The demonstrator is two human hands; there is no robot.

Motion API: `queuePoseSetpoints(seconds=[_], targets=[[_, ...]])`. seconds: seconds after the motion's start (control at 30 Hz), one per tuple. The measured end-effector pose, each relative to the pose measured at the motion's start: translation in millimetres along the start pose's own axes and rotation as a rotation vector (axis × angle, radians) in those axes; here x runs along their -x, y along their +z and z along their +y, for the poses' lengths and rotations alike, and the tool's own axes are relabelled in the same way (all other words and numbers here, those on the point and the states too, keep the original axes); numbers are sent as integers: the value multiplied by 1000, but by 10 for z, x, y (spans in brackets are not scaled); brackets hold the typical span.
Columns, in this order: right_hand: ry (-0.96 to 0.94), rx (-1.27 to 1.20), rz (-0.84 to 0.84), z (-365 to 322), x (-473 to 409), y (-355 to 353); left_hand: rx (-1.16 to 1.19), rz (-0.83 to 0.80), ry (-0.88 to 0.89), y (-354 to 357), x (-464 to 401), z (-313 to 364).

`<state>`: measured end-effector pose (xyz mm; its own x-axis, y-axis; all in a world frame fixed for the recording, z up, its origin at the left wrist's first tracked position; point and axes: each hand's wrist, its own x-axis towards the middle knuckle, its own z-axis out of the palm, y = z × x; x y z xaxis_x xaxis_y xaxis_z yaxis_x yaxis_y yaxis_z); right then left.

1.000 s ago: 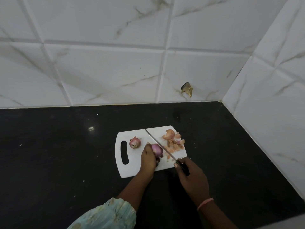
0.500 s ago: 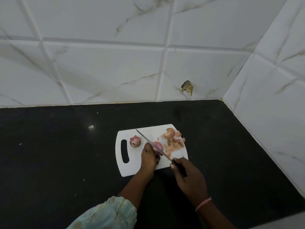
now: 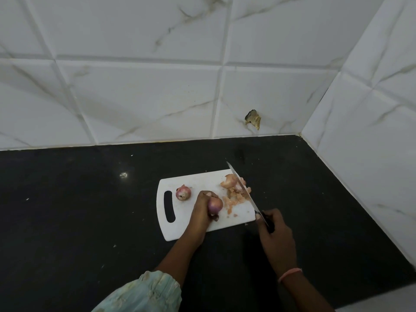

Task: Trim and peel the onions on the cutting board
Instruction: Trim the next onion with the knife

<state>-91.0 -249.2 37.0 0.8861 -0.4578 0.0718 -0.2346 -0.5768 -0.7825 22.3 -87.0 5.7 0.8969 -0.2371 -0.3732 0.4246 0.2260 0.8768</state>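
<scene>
Gripping round glossy onion point(image 3: 215, 205), slim knife point(image 3: 242, 188)

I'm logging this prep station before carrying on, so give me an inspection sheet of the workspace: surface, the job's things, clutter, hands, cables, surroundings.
Surface: black counter, a few pale specks.
Job's things: white cutting board; loose onion near its handle slot; held onion; knife, blade over the peel pile.
Clutter: peel pile on the board's far right part.
Hands: left hand holds an onion; right hand grips the knife handle.
Cables: nothing seen.
Surroundings: white marbled wall tiles; chipped hole in one.
</scene>
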Motion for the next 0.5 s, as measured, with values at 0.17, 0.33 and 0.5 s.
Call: queuePoseSetpoints(seconds=[0.17, 0.33, 0.5], targets=[[154, -230, -70, -49, 24, 126, -188, -163, 177, -161, 35, -154], [294, -317, -95, -20, 15, 245, -305, -119, 295, -179, 57, -164], [311, -316, -85, -24, -14, 268, -439, -122, 337, -213, 20, -161]])
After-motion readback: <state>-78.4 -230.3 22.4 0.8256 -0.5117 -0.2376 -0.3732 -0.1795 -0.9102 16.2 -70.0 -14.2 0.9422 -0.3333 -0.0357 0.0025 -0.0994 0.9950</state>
